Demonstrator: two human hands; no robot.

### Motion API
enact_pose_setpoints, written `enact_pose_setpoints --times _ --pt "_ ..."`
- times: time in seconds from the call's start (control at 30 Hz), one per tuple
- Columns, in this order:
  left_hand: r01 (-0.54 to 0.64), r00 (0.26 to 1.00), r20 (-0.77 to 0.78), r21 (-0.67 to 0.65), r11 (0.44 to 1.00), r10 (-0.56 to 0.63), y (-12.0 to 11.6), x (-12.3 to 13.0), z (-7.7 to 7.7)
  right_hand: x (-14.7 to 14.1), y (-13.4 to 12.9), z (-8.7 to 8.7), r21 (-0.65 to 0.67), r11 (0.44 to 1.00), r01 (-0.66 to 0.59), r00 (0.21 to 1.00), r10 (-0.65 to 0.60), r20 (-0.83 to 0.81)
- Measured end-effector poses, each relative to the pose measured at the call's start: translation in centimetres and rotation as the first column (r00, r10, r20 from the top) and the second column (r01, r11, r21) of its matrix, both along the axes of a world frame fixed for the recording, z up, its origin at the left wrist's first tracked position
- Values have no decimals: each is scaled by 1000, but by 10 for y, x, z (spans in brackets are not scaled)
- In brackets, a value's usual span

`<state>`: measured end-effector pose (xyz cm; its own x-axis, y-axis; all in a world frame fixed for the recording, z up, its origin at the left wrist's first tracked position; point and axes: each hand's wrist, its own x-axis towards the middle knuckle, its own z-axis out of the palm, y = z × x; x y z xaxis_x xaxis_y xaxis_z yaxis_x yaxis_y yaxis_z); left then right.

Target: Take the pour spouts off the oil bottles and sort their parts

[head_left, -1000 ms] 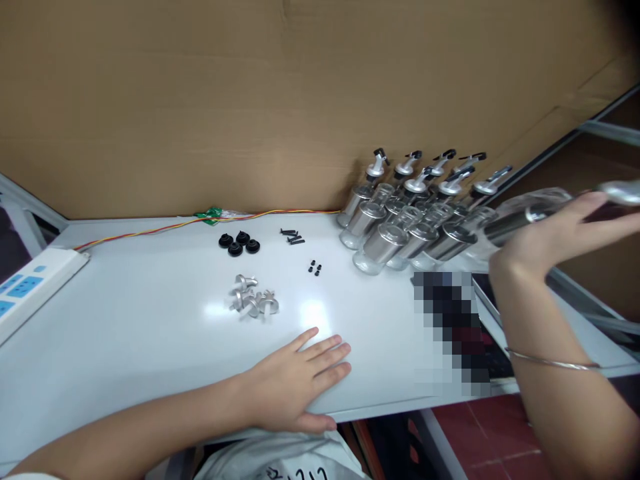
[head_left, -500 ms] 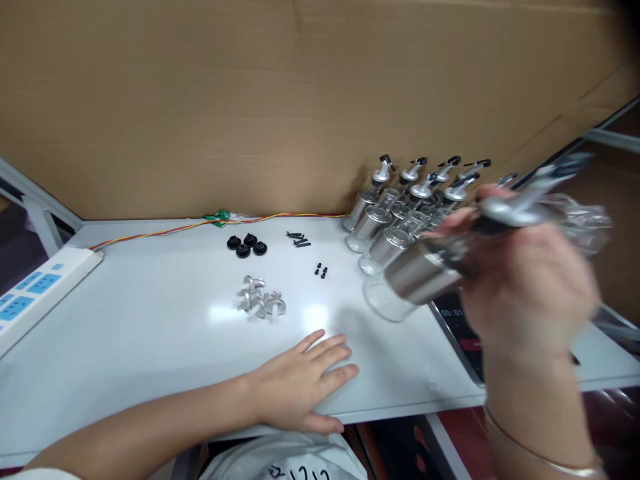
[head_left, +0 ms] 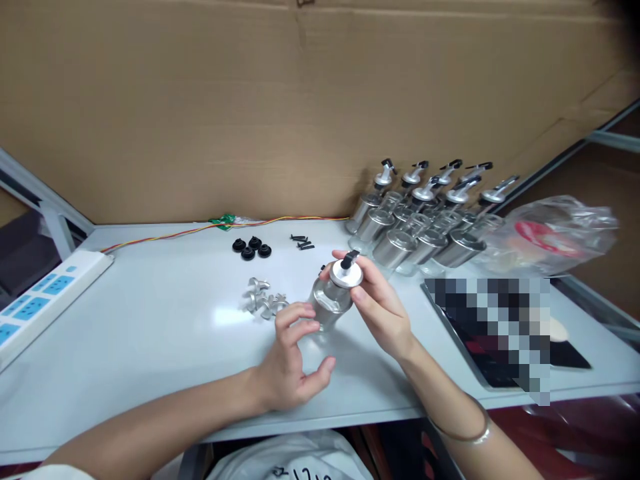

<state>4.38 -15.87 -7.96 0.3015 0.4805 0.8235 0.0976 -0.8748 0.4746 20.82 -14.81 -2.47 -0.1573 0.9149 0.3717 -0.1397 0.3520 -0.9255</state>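
A glass bottle with a steel sleeve (head_left: 330,305) is over the middle of the table, topped by a silver pourer (head_left: 347,272) with a black flap. My right hand (head_left: 383,303) holds it around the neck, fingers behind and thumb in front. My left hand (head_left: 297,353) is just left of the bottle, its fingers curved and its thumb well apart; the fingertips are at the bottle's lower side. Silver spout parts (head_left: 265,300) lie left of the bottle. Black stoppers (head_left: 251,248) and thin black pieces (head_left: 303,243) lie farther back.
Several bottles (head_left: 425,233), some with pourers, stand at the back right beside a clear plastic bag (head_left: 555,233). A dark tablet (head_left: 470,340) lies front right, partly pixelated. On the left is a power strip (head_left: 55,293); a red-yellow wire (head_left: 190,231) runs along the back edge.
My right hand has brought the bottle left and down from the right side to the middle. My left hand has risen off the tabletop and turned toward the bottle.
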Motion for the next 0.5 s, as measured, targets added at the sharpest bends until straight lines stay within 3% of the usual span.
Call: enact_pose_setpoints --times 0.1,0.17,0.33,0.5 --pt "-3 1000 3 -122 993 3 2 3 6 4 1 2 17 999 -49 998 48 49" --pt "-3 1000 -1 -258 966 3 7 4 17 7 2 7 65 998 -20 988 9 157" --pt "108 985 -68 -491 864 -161 25 6 54 7 2 29 248 965 82 893 -182 411" --pt "259 949 13 -597 759 -314 39 6 62 2 2 34 199 979 51 880 -139 455"
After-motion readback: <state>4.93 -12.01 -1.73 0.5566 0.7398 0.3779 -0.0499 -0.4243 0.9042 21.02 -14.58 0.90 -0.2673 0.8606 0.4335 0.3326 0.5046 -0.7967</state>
